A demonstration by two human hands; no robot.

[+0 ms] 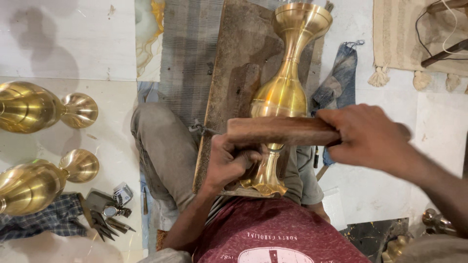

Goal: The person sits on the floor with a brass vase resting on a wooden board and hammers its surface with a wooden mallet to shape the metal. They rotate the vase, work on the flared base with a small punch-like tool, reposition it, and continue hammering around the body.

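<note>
Left hand (pixel 229 163) fingers clench the brass vase (pixel 282 92) stem; right hand (pixel 365 136) grips the wooden block (pixel 280 131) crosswise (vase's long axis runs away from both hands).

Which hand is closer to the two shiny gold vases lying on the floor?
Left. The left hand grips the brass vase on the lap, on the side toward the two floor vases. The right hand, holding the wooden block, is farther away.

Two more brass vases (pixel 34 146) lying on the floor (pixel 73 44) at left, small metal tools (pixel 109 219) near them, denim rag (pixel 341 73) and tasselled rug (pixel 399 39) far right.
</note>
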